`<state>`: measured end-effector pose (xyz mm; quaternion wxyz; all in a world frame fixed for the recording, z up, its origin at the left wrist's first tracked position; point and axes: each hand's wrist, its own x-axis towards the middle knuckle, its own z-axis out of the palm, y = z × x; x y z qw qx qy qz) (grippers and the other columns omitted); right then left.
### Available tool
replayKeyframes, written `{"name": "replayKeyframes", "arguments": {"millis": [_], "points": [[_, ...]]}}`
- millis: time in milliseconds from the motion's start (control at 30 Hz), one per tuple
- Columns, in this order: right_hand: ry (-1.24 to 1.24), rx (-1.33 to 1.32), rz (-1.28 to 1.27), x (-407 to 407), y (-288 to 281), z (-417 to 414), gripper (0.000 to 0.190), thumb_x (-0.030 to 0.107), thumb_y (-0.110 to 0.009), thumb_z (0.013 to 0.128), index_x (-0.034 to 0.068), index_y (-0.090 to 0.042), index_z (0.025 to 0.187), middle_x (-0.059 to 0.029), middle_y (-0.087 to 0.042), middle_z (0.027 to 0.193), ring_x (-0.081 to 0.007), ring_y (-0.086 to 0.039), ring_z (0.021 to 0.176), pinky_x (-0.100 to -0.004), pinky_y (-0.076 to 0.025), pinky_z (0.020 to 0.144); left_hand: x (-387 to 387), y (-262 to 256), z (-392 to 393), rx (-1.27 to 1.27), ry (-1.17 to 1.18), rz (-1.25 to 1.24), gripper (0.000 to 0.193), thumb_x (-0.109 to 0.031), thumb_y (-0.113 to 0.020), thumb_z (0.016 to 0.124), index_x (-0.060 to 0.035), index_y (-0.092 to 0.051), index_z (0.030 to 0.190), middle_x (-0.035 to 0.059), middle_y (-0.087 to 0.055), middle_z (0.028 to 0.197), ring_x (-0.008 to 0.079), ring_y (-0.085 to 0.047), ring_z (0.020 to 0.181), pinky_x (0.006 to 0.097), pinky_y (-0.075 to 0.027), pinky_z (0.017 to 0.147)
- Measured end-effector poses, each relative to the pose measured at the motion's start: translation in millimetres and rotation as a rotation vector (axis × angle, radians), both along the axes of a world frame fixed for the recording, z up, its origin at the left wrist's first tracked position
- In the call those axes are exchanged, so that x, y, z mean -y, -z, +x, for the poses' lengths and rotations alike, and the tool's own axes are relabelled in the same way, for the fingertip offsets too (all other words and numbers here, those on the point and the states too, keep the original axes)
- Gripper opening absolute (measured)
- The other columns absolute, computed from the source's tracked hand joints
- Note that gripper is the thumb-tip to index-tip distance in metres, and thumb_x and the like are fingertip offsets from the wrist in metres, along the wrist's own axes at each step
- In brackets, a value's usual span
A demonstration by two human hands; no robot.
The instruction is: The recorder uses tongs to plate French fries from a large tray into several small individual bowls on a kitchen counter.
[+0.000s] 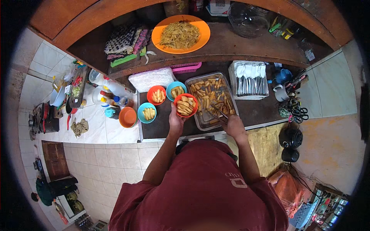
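Note:
My left hand [176, 120] holds up a small red bowl [197, 109] heaped with cut, fried-looking sticks of food [185, 106]. In my right hand [234, 127] is a pair of metal tongs [217, 113], their tips down among more sticks in a clear rectangular tray [199, 125]. Brown sticks [208, 88] cover much of that tray, thinning out at its near end. Left of the held bowl stand an orange-red bowl [149, 99], a blue bowl [170, 85] and another blue bowl [140, 117], each with sticks inside.
Stacked bowls [127, 115] sit by bottles [122, 101] on the white tiled counter. An orange plate of noodles [180, 34] rests on the wooden shelf above. Right of the tray is a box of wrapped cutlery [251, 79]. A person [47, 189] stands far left.

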<state>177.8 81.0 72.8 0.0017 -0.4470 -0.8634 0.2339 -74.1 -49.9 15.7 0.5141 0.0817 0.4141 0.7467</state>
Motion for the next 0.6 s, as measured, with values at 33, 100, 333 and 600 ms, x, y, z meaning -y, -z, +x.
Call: {"name": "replayKeyframes", "arguments": {"millis": [33,100,333,600], "points": [[0.001,0.002,0.000,0,-3,0,0.039,0.028,-0.079,0.083,-0.001,-0.072,0.108,-0.0290,-0.071,0.098,-0.0478,-0.068,0.092,-0.0506,-0.058,0.081,0,-4,3,-0.004,-0.005,-0.013,0.069,-0.058,-0.022,0.109,-0.0079,-0.032,0.156,0.0143,-0.049,0.152,0.0287,-0.053,0.137,0.0500,-0.049,0.110],[0.039,-0.085,-0.017,2,-13,2,0.037,0.028,-0.078,0.083,-0.005,-0.072,0.099,-0.0304,-0.070,0.095,-0.0479,-0.068,0.091,-0.0516,-0.057,0.078,0,-8,4,-0.007,-0.009,-0.025,0.069,-0.058,-0.021,0.109,-0.0082,-0.032,0.156,0.0142,-0.049,0.152,0.0285,-0.053,0.137,0.0497,-0.048,0.110],[0.067,-0.174,-0.028,-1,-16,-4,0.030,0.024,-0.076,0.083,-0.005,-0.071,0.090,-0.0296,-0.070,0.087,-0.0471,-0.069,0.089,-0.0517,-0.057,0.077,-2,-5,-1,0.049,0.040,0.051,0.068,-0.057,-0.021,0.109,-0.0081,-0.034,0.155,0.0142,-0.050,0.151,0.0282,-0.054,0.136,0.0476,-0.049,0.111],[0.075,-0.048,0.105,8,13,-21,0.041,0.030,-0.077,0.085,-0.009,-0.068,0.084,-0.0301,-0.068,0.082,-0.0471,-0.069,0.085,-0.0517,-0.057,0.074,1,-3,0,0.040,0.079,-0.001,0.067,-0.056,-0.021,0.110,-0.0070,-0.035,0.154,0.0144,-0.051,0.150,0.0281,-0.056,0.134,0.0473,-0.050,0.110]]}}
